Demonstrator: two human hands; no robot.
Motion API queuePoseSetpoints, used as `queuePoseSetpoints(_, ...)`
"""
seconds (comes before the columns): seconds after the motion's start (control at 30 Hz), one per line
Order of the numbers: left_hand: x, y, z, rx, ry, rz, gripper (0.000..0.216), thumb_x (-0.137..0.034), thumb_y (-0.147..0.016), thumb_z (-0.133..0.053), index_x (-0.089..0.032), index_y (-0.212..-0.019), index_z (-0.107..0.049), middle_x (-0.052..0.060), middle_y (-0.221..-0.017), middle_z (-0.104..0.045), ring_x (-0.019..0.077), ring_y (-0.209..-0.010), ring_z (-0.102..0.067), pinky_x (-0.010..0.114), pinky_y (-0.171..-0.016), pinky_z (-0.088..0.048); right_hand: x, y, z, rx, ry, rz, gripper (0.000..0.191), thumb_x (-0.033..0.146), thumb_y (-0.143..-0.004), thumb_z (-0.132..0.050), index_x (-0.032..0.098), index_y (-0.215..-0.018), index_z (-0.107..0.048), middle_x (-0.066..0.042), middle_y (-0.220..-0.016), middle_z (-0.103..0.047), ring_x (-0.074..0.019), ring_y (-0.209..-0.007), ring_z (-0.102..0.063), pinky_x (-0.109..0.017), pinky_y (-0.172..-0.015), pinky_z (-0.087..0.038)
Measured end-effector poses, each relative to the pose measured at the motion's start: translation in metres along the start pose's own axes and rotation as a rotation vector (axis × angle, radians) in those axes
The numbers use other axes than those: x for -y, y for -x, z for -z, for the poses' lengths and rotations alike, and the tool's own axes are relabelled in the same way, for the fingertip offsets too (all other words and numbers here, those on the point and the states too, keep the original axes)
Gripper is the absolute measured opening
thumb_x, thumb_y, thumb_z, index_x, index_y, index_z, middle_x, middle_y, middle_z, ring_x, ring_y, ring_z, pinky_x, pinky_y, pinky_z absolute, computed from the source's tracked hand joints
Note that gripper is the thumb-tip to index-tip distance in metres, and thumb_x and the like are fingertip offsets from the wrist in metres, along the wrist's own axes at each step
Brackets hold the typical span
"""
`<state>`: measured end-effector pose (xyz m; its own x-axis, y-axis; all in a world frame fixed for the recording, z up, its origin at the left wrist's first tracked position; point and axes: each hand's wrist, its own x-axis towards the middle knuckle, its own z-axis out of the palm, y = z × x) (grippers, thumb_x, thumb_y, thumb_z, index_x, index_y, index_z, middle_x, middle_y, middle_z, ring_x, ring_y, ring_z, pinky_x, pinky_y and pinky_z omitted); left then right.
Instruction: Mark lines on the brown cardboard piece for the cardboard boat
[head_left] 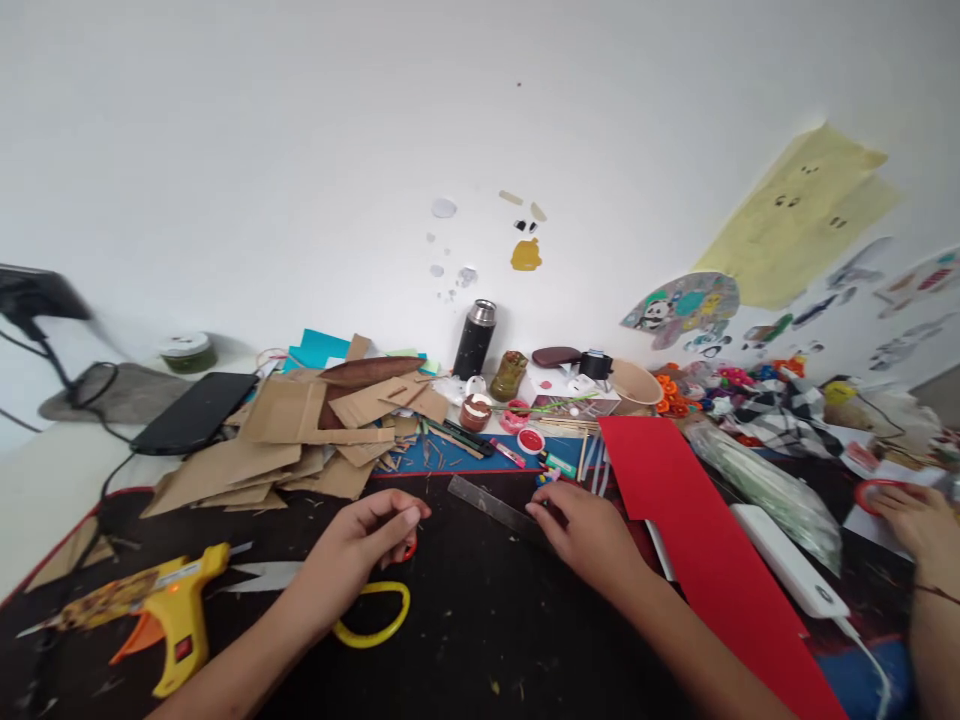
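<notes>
My left hand (358, 545) rests on the dark mat with its fingers curled over the red and yellow handles of a pair of scissors (379, 610). My right hand (585, 530) lies fingers-down at the end of a grey metal ruler (491, 505), fingertips pinched close at something small I cannot make out. A red sheet of card (697, 540) lies just right of my right hand.
A yellow glue gun (169, 615) sits at the front left. Cardboard scraps (300, 440), a black phone (195, 412), a black flask (474, 340), small paint pots (530, 440) and a white power bank (791, 560) crowd the desk. Another person's hand (919, 525) is at the right edge.
</notes>
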<state>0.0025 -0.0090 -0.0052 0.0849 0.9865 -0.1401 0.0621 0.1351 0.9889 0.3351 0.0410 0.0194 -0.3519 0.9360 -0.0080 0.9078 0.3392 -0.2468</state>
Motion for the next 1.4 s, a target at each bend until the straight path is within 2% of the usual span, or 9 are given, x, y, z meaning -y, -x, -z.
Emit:
queuePoseSetpoints(0.17, 0.008, 0.003, -0.006, 0.075, -0.151, -0.106, 0.048, -0.071, -0.095, -0.072, -0.024, -0.095, -0.080, 0.005, -0.086, -0.078, 0.0223, -0.077, -0.068, 0.035, -0.075, -0.055, 0.029, -0.003, -0.030, 0.114, 0.025, 0.119, 0.018, 0.032, -0.114, -0.066, 0.027, -0.125, -0.079, -0.010, -0.124, -0.087, -0.0317, -0.110, -0.084, -0.037, -0.090, -0.058)
queuePoseSetpoints(0.27, 0.012, 0.008, -0.012, 0.121, -0.266, -0.189, 0.031, -0.055, -0.100, -0.070, -0.027, -0.094, -0.081, 0.005, -0.094, -0.082, 0.0246, -0.090, -0.073, 0.037, -0.091, -0.057, 0.034, -0.008, -0.035, 0.131, 0.023, 0.107, 0.017, 0.027, -0.113, -0.067, 0.027, -0.125, -0.078, -0.009, -0.124, -0.087, -0.0294, -0.105, -0.085, -0.035, -0.088, -0.057)
queuePoseSetpoints(0.33, 0.014, 0.010, -0.014, 0.155, -0.332, -0.240, 0.024, -0.047, -0.101, -0.069, -0.028, -0.095, -0.081, 0.004, -0.096, -0.083, 0.0245, -0.093, -0.074, 0.037, -0.095, -0.057, 0.031, -0.011, -0.035, 0.127, 0.028, 0.068, 0.015, 0.025, -0.113, -0.064, 0.027, -0.121, -0.077, -0.008, -0.121, -0.088, -0.0290, -0.102, -0.085, -0.034, -0.084, -0.055)
queuePoseSetpoints(0.53, 0.022, 0.011, -0.014, 0.213, -0.489, -0.340, 0.018, -0.034, -0.108, -0.064, -0.028, -0.105, -0.081, 0.003, -0.103, -0.085, 0.0222, -0.097, -0.079, 0.033, -0.092, -0.058, 0.029, -0.011, -0.034, 0.095, -0.015, -0.008, 0.015, 0.026, -0.114, -0.062, 0.026, -0.114, -0.078, -0.007, -0.107, -0.089, -0.0280, -0.095, -0.086, -0.034, -0.081, -0.055)
queuePoseSetpoints(0.7, 0.030, 0.010, -0.012, 0.244, -0.589, -0.418, 0.016, -0.031, -0.109, -0.065, -0.030, -0.110, -0.081, 0.002, -0.106, -0.085, 0.0225, -0.100, -0.081, 0.033, -0.094, -0.059, 0.063, -0.011, -0.033, 0.106, -0.060, 0.086, 0.021, 0.025, -0.114, -0.064, 0.024, -0.127, -0.081, -0.010, -0.127, -0.090, -0.0305, -0.113, -0.088, -0.036, -0.094, -0.060)
queuePoseSetpoints(0.83, 0.035, 0.008, -0.010, 0.252, -0.627, -0.475, 0.019, -0.031, -0.110, -0.063, -0.031, -0.115, -0.082, 0.002, -0.105, -0.086, 0.0236, -0.099, -0.082, 0.033, -0.090, -0.060, 0.089, -0.026, -0.034, 0.138, -0.038, 0.123, 0.028, 0.028, -0.114, -0.069, 0.026, -0.140, -0.078, -0.009, -0.142, -0.087, -0.0312, -0.126, -0.085, -0.037, -0.101, -0.060)
queuePoseSetpoints(1.17, 0.047, 0.002, -0.008, 0.236, -0.723, -0.584, 0.022, -0.033, -0.111, -0.062, -0.033, -0.113, -0.084, 0.001, -0.103, -0.088, 0.0234, -0.094, -0.085, 0.031, -0.082, -0.063, 0.113, -0.055, -0.035, 0.086, -0.054, 0.097, 0.019, 0.026, -0.117, -0.065, 0.027, -0.128, -0.081, -0.006, -0.122, -0.092, -0.0273, -0.111, -0.088, -0.033, -0.088, -0.057)
queuePoseSetpoints(1.3, 0.051, 0.003, -0.008, 0.218, -0.733, -0.625, 0.018, -0.029, -0.109, -0.064, -0.032, -0.107, -0.082, 0.000, -0.102, -0.088, 0.0228, -0.090, -0.085, 0.031, -0.079, -0.061, 0.139, -0.065, -0.040, 0.066, -0.108, 0.168, 0.019, 0.030, -0.116, -0.068, 0.032, -0.131, -0.080, 0.000, -0.126, -0.092, -0.0237, -0.116, -0.087, -0.030, -0.089, -0.056)
queuePoseSetpoints(1.4, 0.047, 0.006, -0.008, 0.228, -0.764, -0.643, 0.016, -0.023, -0.106, -0.064, -0.030, -0.099, -0.077, 0.000, -0.094, -0.085, 0.0217, -0.084, -0.081, 0.030, -0.075, -0.056, 0.147, -0.072, -0.052, 0.027, -0.195, 0.234, 0.017, 0.029, -0.115, -0.068, 0.029, -0.127, -0.081, -0.002, -0.123, -0.093, -0.0247, -0.109, -0.088, -0.031, -0.086, -0.056)
